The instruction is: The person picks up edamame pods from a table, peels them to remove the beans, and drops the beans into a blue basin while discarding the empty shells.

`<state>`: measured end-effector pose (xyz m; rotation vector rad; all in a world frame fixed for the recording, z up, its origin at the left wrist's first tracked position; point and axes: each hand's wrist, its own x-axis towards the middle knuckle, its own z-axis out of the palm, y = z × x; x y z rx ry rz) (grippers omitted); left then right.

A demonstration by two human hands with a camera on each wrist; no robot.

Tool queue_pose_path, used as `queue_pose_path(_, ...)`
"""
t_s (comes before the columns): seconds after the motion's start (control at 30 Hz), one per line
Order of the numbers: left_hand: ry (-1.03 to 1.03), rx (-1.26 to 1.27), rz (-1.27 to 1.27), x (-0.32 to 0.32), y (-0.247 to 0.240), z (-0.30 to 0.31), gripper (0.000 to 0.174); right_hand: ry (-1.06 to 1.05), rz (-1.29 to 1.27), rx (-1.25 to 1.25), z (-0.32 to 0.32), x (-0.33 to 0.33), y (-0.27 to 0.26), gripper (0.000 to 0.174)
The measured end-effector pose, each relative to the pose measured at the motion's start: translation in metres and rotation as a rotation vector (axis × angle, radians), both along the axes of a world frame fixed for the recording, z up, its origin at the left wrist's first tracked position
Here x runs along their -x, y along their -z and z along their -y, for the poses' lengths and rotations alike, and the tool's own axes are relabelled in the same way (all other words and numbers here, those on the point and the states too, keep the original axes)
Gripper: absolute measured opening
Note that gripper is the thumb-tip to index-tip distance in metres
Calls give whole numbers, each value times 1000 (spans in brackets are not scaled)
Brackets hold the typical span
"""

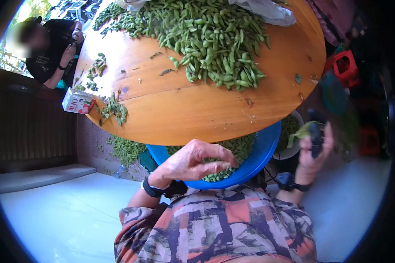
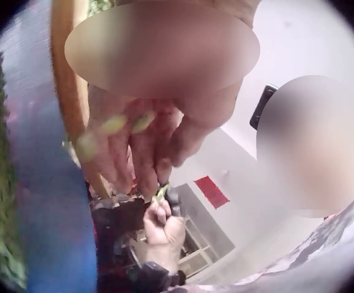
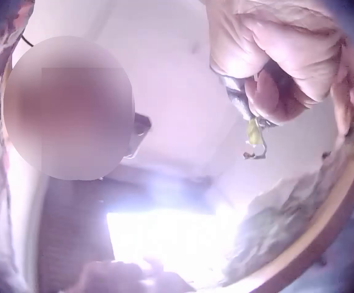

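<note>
In the head view, my left hand (image 1: pixel 195 158) hovers over a blue basin (image 1: pixel 262 154) of green pods (image 1: pixel 219 176), its fingers extended and slightly bent. Small green pods (image 2: pixel 113 125) show blurred against those fingers in the left wrist view; whether they touch cannot be told. Off to the basin's right, my right hand (image 1: pixel 314 151) is curled round a dark tool (image 1: pixel 316 133), with a green stem or pod (image 1: pixel 299 132) beside it. The right wrist view has a green piece with a thin stem (image 3: pixel 254 132) at the tool's tip, below the curled fingers of that hand (image 3: pixel 281 58).
A round wooden table (image 1: pixel 197 118) bears a big heap of pods (image 1: pixel 215 44), a white bag (image 1: pixel 267 11) and a carton (image 1: pixel 78 101). A pale bucket (image 1: pixel 294 149) stands right of the basin. Red stools (image 1: pixel 346 69) are at the right; a seated person (image 1: pixel 52 52) is at the left.
</note>
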<state>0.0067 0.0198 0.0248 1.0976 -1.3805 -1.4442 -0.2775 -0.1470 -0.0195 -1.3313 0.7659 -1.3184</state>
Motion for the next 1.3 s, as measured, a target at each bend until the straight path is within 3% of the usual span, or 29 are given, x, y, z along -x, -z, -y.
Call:
queue_pose_path(0.07, -62, 102, 293, -20, -19, 2, 15, 13, -130, -77, 19, 28, -20, 35)
queue_pose_path(0.13, -261, 156, 535, -47, -28, 15, 16, 196, -731, -239, 38, 57, -8, 37)
queue_pose_path(0.17, -365, 150, 700, -64, -31, 27, 21, 193, -725, -237, 39, 61, -2, 37)
queue_pose_path(0.23, -538, 193, 969, -103, -28, 58, 26, 269, -1127, 40, 37, 65, 13, 41)
queue_pose_path(0.33, -585, 354, 1269, -160, 1, 90, 26, 290, -1073, 110, 37, 68, 28, 40)
queue_pose_path(0.4, -469, 407, 1254, -168, -1, 97, 22, 272, -1035, 95, 36, 66, 28, 38)
queue_pose_path(0.5, -544, 147, 1084, -174, 9, 99, 19, 255, -980, 100, 33, 58, 25, 32)
queue_pose_path(0.57, -546, 209, 1152, -177, 11, 92, 16, 253, -959, 115, 29, 47, 16, 29)
queue_pose_path(0.63, -548, 267, 1220, -175, 11, 83, 13, 147, -735, -140, 19, 27, 3, 20)
queue_pose_path(0.67, -604, 246, 1215, -172, 12, 78, 12, 172, -565, -56, 12, 12, 10, 16)
queue_pose_path(0.73, -651, 228, 1207, -167, 14, 75, 11, 38, -462, -74, -1, -16, -5, 18)
queue_pose_path(0.8, -746, 245, 1094, -162, 16, 74, 12, -93, -541, 40, -7, -42, -23, 19)
queue_pose_path(0.93, -690, 230, 1012, -165, 18, 87, 11, -187, -555, 109, -19, -70, -35, 21)
queue_pose_path(1.0, -510, 201, 1226, -165, 12, 92, 10, -210, -556, 90, -22, -73, -36, 21)
queue_pose_path(1.07, -531, 242, 1231, -162, 7, 92, 10, -227, -556, 65, -25, -73, -37, 21)
queue_pose_path(1.13, -801, 197, 971, -158, 0, 89, 11, -289, -524, -5, -28, -72, -36, 22)
queue_pose_path(1.17, -825, 134, 878, -156, -4, 83, 14, -328, -516, -26, -29, -73, -37, 24)
queue_pose_path(1.2, -785, 42, 831, -135, -28, 74, 16, -326, -523, -34, -31, -75, -37, 24)
queue_pose_path(1.3, -617, -24, 286, -94, -20, 42, 16, -497, -387, -103, -36, -93, -38, 29)
